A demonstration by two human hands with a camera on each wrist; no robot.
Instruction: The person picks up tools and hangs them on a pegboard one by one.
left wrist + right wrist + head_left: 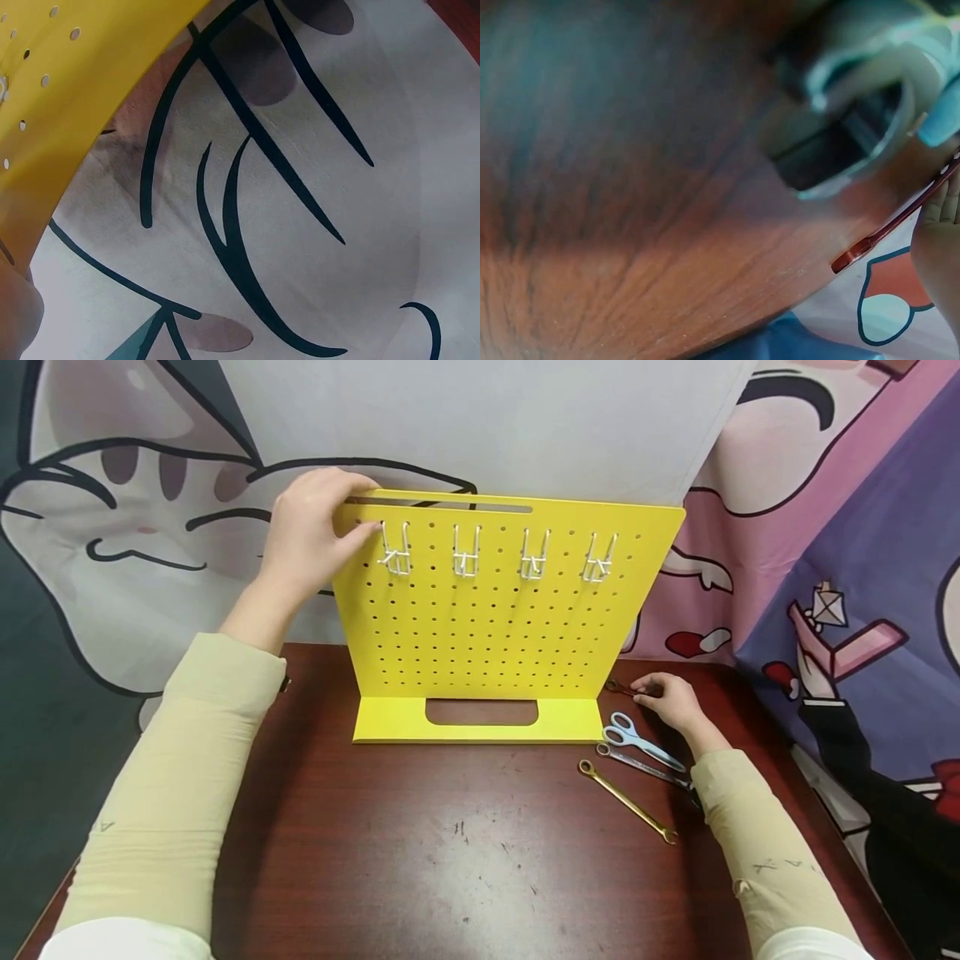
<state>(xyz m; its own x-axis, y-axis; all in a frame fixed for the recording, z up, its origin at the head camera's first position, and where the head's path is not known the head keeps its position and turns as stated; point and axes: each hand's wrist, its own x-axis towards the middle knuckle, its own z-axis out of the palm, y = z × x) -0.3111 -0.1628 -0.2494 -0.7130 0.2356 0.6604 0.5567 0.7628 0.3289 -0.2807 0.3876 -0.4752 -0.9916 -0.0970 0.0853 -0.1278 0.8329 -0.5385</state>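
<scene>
My left hand point(315, 522) grips the upper left corner of a yellow pegboard point(480, 635), thumb on the front face near the first hook and fingers over the top edge. The board stands upright on its flat foot. To the right of the board, my right hand point(667, 700) pinches a slim red wrench point(900, 221) low over the table. Its ring end shows beside the board's lower right edge. Close to this hand lie light blue scissors point(637, 742), a silver wrench point(645, 766) and a gold wrench point(628, 802).
Several white wire hooks point(465, 560) hang in a row across the upper board. The dark red-brown table point(420, 827) spreads in front of it. Printed cartoon cloth point(150, 560) hangs behind and at the right side.
</scene>
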